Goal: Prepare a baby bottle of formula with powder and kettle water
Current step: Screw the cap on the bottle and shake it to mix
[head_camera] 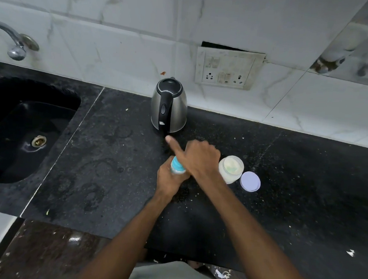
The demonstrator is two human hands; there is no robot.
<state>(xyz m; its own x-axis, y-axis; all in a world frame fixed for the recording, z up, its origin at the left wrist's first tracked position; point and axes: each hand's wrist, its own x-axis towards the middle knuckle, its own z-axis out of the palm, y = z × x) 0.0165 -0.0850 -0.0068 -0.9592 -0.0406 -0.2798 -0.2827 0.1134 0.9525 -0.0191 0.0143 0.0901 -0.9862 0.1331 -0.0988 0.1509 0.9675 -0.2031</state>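
Kettle (169, 105) sitting at 12 o'clock, powder jar (231, 168) standing open at 3, lid (250, 181) beside it; left hand (169, 179) gripping bottle (177, 166) at center, right hand (199, 156) twisting blue collar, likely closing; shaking probably remaining

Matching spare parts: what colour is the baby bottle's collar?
Bright blue; the bottle's collar shows between both hands in the head view.

left hand (169, 177) grips bottle (177, 166); right hand (199, 157) on its top.
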